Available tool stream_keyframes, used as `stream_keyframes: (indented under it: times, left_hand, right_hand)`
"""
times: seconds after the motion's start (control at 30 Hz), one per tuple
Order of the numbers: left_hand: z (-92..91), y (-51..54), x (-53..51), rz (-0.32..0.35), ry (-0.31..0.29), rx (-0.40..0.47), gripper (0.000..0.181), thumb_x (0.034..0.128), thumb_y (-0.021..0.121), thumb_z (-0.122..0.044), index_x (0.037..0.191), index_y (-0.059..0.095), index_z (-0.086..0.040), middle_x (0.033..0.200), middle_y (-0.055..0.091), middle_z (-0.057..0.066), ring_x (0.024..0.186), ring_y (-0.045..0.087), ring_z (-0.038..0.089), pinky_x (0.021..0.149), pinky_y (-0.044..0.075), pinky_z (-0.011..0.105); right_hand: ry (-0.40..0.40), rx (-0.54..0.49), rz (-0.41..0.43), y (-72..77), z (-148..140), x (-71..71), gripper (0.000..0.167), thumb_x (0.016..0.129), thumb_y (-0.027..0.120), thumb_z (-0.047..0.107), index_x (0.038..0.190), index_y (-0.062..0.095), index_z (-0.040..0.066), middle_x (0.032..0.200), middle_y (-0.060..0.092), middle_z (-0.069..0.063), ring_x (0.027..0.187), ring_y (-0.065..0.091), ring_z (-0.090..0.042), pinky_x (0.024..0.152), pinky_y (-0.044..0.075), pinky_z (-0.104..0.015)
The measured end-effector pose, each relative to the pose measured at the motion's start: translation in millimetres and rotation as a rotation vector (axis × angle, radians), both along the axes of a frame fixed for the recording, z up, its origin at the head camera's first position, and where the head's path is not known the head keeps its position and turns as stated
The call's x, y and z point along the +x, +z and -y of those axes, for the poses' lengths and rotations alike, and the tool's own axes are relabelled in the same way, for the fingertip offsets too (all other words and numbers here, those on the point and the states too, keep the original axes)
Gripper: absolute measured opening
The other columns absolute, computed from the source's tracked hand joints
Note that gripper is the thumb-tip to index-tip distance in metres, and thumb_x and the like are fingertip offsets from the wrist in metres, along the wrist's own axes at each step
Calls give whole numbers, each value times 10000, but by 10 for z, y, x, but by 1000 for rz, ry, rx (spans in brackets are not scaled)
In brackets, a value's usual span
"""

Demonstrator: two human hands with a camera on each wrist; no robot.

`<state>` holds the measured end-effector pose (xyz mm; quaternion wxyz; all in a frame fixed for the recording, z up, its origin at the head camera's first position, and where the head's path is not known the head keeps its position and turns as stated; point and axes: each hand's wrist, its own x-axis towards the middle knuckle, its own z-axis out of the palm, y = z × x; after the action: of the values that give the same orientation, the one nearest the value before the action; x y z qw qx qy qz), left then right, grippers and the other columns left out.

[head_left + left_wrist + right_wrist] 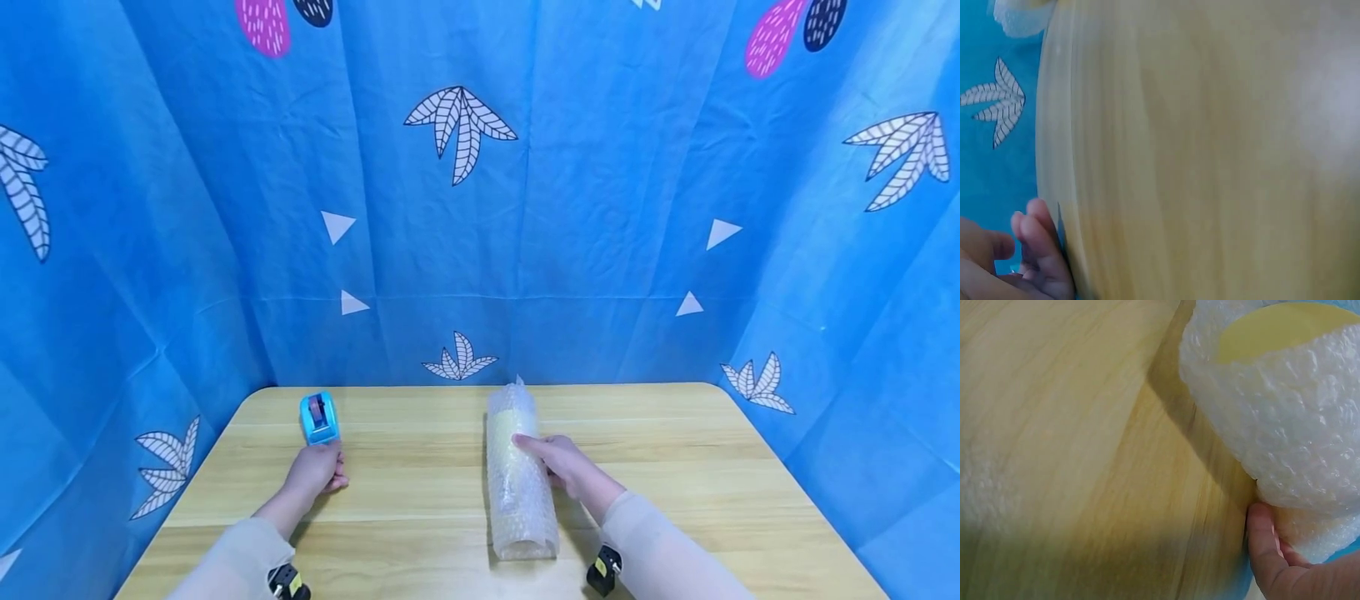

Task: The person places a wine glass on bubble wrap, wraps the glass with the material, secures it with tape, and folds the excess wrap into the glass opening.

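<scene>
A light-blue tape dispenser (316, 417) with a dark roll in it sits near the table's far left corner. My left hand (317, 468) grips its near end in the head view; in the left wrist view the left hand's fingers (1044, 244) are curled and hide most of the contact. Right of the middle, a roll of clear bubble wrap (517, 500) lies lengthwise, pointing away from me. The right hand (562, 462) holds its right side, thumb on top. A yellow patch (1272, 331) shows on the roll in the right wrist view.
Both things lie on a light wood-grain table (412, 500) with rounded far corners. A blue curtain (600, 208) printed with leaves and triangles surrounds it at the back and both sides. Small black cameras (603, 571) are strapped at each wrist.
</scene>
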<state>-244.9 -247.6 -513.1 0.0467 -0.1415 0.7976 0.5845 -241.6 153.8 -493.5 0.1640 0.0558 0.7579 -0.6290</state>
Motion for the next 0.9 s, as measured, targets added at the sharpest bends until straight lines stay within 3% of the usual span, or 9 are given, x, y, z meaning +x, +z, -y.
stream_keyframes:
  times: [0.2,0.33,0.53,0.73,0.9]
  left_hand:
    - [-202,52,91,-62,-77,-161,343,1055,372,-183,809,510,12,673,555,66,581,571,141,536,521,253]
    - [-312,55,155,-114,-120,-315,261,1038,385,-162,910,536,6,717,572,69,644,552,178,607,491,304]
    - [-433,54,209,-253,-151,-505,207,1031,497,-142,1007,630,14,813,627,51,778,600,216,757,536,445]
    - [-561,113,230,-369,-146,-558,133,1020,563,-124,1001,652,-27,797,619,5,745,583,160,715,540,382]
    - [-712,148,221,-422,-167,-527,104,1020,567,-109,995,642,-41,778,587,-4,703,541,140,663,507,332]
  right_hand:
    - [3,-5,0,-1,0,-3,523,917,696,454,1083,652,-39,912,689,-84,795,662,-192,737,581,-347]
    - [3,-4,2,-1,-1,1,516,916,696,455,1073,657,-35,911,690,-83,798,662,-194,740,577,-347]
    - [0,4,6,7,5,19,533,916,695,464,1094,657,-37,920,695,-86,809,661,-200,745,572,-351]
    - [1,7,11,22,3,27,552,913,698,466,1110,648,-47,943,690,-99,827,662,-211,773,576,-373]
    - [15,-2,19,28,0,23,573,907,701,474,1122,642,-54,949,692,-101,833,667,-210,785,582,-371]
